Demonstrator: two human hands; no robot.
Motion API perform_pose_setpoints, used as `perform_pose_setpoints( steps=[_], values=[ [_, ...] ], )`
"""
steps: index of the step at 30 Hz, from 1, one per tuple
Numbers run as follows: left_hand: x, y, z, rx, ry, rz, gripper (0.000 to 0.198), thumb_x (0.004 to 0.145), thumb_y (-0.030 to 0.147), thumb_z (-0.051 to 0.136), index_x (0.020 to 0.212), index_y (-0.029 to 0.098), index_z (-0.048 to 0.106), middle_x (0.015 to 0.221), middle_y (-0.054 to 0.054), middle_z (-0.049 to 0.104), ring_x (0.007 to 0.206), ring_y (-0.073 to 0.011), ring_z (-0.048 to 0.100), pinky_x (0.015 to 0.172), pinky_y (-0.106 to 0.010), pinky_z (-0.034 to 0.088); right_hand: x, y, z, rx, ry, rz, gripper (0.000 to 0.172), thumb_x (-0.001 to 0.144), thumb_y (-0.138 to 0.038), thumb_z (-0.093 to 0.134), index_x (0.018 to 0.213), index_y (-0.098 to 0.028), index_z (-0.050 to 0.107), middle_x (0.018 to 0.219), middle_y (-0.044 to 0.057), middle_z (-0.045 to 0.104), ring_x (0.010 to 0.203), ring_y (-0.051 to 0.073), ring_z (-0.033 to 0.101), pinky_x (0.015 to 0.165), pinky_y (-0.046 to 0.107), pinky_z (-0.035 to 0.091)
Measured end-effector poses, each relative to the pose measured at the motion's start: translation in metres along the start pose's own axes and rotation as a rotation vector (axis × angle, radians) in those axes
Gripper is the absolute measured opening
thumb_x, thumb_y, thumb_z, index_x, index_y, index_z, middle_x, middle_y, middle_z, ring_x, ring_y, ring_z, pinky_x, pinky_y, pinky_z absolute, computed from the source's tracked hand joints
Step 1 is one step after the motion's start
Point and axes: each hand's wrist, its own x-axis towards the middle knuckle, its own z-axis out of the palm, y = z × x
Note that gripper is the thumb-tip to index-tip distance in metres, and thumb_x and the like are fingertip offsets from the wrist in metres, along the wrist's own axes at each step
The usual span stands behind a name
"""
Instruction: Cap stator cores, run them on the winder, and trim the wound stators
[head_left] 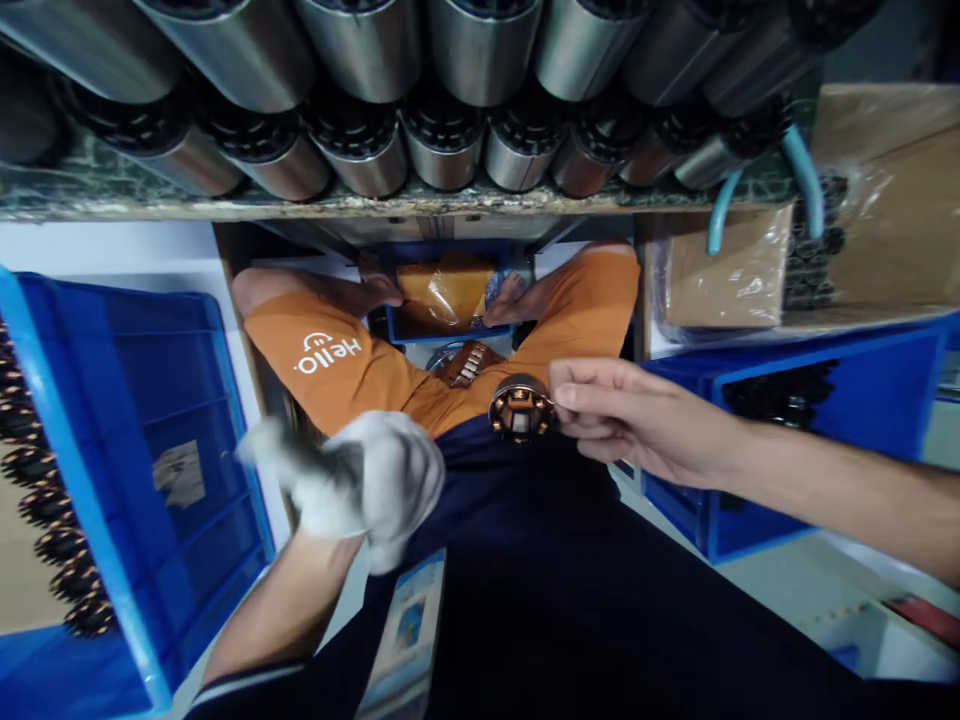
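Note:
My right hand (637, 415), bare, pinches a small round motor stator (521, 408) at its right rim, above my lap. The stator has a dark ring, and copper-coloured windings show around its inside. My left hand (367, 480) wears a white glove and hangs over my left thigh, apart from the stator. Motion smears its fingers, so I cannot tell whether it holds anything. Above both hands, several metal cylinders with black ends (442, 150) stand in rows along the bench edge.
The worn bench edge (450, 207) runs across the top. At left is a blue crate (202, 370), with many copper-wound parts (56, 510) beyond its wall. On the right, another blue crate (892, 400) holds dark parts, below a plastic-wrapped cardboard box (724, 270). Blue-green tool handles (804, 180) jut over the edge.

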Motion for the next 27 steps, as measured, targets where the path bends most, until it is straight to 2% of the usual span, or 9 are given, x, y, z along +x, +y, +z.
perform_pose_setpoints(
  steps=[2, 4, 9, 12, 15, 18, 20, 24, 27],
  values=[
    [0.0, 0.008, -0.001, 0.134, 0.031, 0.132, 0.059, 0.072, 0.082, 0.095, 0.09, 0.029, 0.079, 0.088, -0.008, 0.083, 0.094, -0.0343, 0.086, 0.091, -0.053, 0.072, -0.001, 0.01, 0.003, 0.207, 0.001, 0.071, 0.045, 0.111, -0.056, 0.071, 0.091, -0.027, 0.044, 0.075, -0.011, 0.028, 0.061, 0.01, 0.017, 0.049, 0.023, 0.019],
    [0.006, 0.016, 0.003, 0.246, 0.023, 0.222, 0.049, 0.071, 0.056, 0.101, 0.107, 0.029, 0.081, 0.107, -0.009, 0.087, 0.108, -0.0359, 0.085, 0.11, -0.061, 0.067, -0.001, 0.006, 0.006, 0.004, -0.043, -0.029, 0.037, 0.116, -0.052, 0.066, 0.095, -0.026, 0.05, 0.076, -0.009, 0.037, 0.059, 0.01, 0.024, 0.049, 0.024, 0.025],
    [0.013, 0.031, 0.018, 0.038, -0.42, -0.092, 0.007, 0.091, 0.025, 0.072, 0.097, 0.023, 0.075, 0.082, -0.006, 0.082, 0.064, -0.0242, 0.076, 0.067, -0.042, 0.068, -0.003, -0.048, -0.01, -1.037, -0.152, -0.459, 0.033, 0.113, -0.023, 0.069, 0.081, -0.027, 0.061, 0.072, -0.006, 0.045, 0.064, 0.015, 0.033, 0.065, 0.035, 0.034],
    [0.012, 0.039, 0.015, 0.253, -0.235, 0.036, 0.031, 0.088, 0.02, 0.078, 0.119, 0.023, 0.073, 0.103, -0.006, 0.086, 0.084, -0.0253, 0.083, 0.079, -0.039, 0.069, -0.013, -0.071, -0.025, -1.224, -0.022, -0.56, 0.023, 0.101, -0.043, 0.091, 0.094, -0.03, 0.074, 0.083, -0.004, 0.059, 0.076, 0.018, 0.052, 0.074, 0.036, 0.044],
    [0.019, 0.046, 0.007, 0.565, -0.06, 0.421, 0.038, 0.09, 0.018, 0.08, 0.126, 0.026, 0.07, 0.124, -0.008, 0.084, 0.111, -0.0298, 0.083, 0.099, -0.044, 0.066, -0.018, -0.068, -0.03, -0.871, -0.064, -0.192, 0.048, 0.091, -0.062, 0.098, 0.118, -0.027, 0.081, 0.109, 0.003, 0.078, 0.092, 0.021, 0.072, 0.073, 0.033, 0.055],
    [0.031, 0.05, 0.001, 0.634, -0.163, 0.626, 0.008, 0.096, 0.022, 0.074, 0.101, 0.027, 0.07, 0.096, -0.005, 0.08, 0.083, -0.0255, 0.075, 0.086, -0.043, 0.063, -0.01, -0.043, -0.023, -0.313, -0.311, 0.217, 0.039, 0.109, -0.06, 0.077, 0.101, -0.022, 0.076, 0.087, 0.001, 0.076, 0.073, 0.016, 0.069, 0.061, 0.028, 0.054],
    [0.035, 0.049, 0.002, 0.606, -0.167, 0.574, 0.005, 0.094, 0.023, 0.075, 0.097, 0.027, 0.072, 0.087, -0.003, 0.076, 0.073, -0.0231, 0.068, 0.084, -0.043, 0.062, -0.004, -0.029, -0.016, -0.218, -0.272, 0.188, 0.047, 0.112, -0.061, 0.073, 0.086, -0.022, 0.063, 0.073, -0.004, 0.063, 0.063, 0.012, 0.058, 0.056, 0.025, 0.047],
    [0.026, 0.042, 0.006, 0.243, -0.301, 0.105, 0.007, 0.098, 0.031, 0.071, 0.1, 0.026, 0.077, 0.09, -0.004, 0.08, 0.072, -0.0221, 0.072, 0.075, -0.038, 0.064, 0.0, -0.036, -0.008, -0.82, -0.07, -0.395, 0.04, 0.113, -0.036, 0.072, 0.077, -0.026, 0.058, 0.069, -0.007, 0.046, 0.063, 0.013, 0.04, 0.06, 0.028, 0.04],
    [0.017, 0.04, 0.007, 0.183, -0.335, 0.002, 0.011, 0.098, 0.028, 0.069, 0.107, 0.025, 0.075, 0.092, -0.004, 0.082, 0.072, -0.0226, 0.076, 0.068, -0.035, 0.064, -0.007, -0.059, -0.014, -1.099, -0.02, -0.592, 0.033, 0.108, -0.032, 0.078, 0.079, -0.027, 0.064, 0.077, -0.004, 0.054, 0.075, 0.017, 0.049, 0.076, 0.034, 0.047]
  ],
)
